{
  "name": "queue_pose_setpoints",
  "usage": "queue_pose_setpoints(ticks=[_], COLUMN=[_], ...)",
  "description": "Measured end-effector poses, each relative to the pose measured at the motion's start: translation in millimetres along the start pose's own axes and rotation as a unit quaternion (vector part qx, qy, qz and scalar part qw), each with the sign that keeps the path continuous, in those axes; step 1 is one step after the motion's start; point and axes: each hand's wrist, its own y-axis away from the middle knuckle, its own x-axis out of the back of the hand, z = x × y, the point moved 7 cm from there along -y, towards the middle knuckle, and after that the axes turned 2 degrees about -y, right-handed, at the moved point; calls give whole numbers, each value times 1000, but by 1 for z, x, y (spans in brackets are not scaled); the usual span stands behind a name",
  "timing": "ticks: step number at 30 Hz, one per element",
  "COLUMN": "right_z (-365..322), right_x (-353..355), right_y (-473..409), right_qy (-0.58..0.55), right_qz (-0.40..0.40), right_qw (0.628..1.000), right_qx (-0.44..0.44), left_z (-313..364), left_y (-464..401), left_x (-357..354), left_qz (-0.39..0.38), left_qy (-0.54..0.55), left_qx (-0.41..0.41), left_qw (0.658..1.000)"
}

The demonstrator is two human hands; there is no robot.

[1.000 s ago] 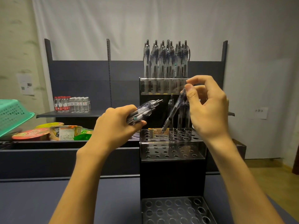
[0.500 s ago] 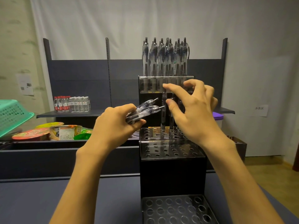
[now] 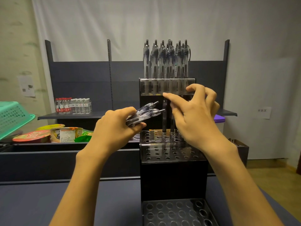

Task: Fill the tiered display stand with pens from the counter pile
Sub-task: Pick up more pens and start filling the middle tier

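The black tiered display stand point(image 3: 162, 154) rises from the counter in front of me. Its top tier point(image 3: 167, 86) is packed with several clear black-ink pens point(image 3: 166, 62). Two pens point(image 3: 164, 121) stand in the back row of the middle tier; more may be hidden behind my right hand. The bottom tier point(image 3: 175, 212) shows only bare holes. My left hand point(image 3: 114, 128) grips a bundle of clear pens point(image 3: 145, 114), tips pointing right. My right hand point(image 3: 195, 121) hovers at the standing pens, fingers loosely spread, index tip over the top of one.
A green basket point(image 3: 13, 118) juts in at the left. Snack bowls point(image 3: 32, 136) lie in a dark bin beside it. Water bottles point(image 3: 73, 106) line a shelf behind. A purple-lidded container point(image 3: 219, 119) sits to the right of the stand. The dark counter point(image 3: 32, 201) spreads below.
One second ago my right hand pinched a tilted pen over the middle tier. That pen now stands upright in a hole and the fingers have spread apart. My left hand barely moved.
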Motion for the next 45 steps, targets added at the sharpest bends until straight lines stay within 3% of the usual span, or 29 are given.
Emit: queue_pose_setpoints(ticks=[7,13,25,36,41,45], right_z=[-11,-14,-24,-17,-4,4], right_x=[4,11,10,3,9,19], right_y=[0,1,2,4,5,2], right_qy=[-22,-119,-258,-434,-496,-502], right_qz=[19,46,-31,4,71,113], right_qw=[999,991,966,893,843,827], right_qx=[32,30,5,-120,-198,-227], left_z=[-1,-2,-3,3,-3,-13], left_y=[0,0,-1,-1,1,1], left_x=[2,4,6,9,9,10], left_qz=[-1,2,20,15,-16,-17], left_qy=[2,-3,-1,4,9,1], left_qx=[5,17,28,14,20,28], left_qw=[1000,1000,999,1000,1000,999])
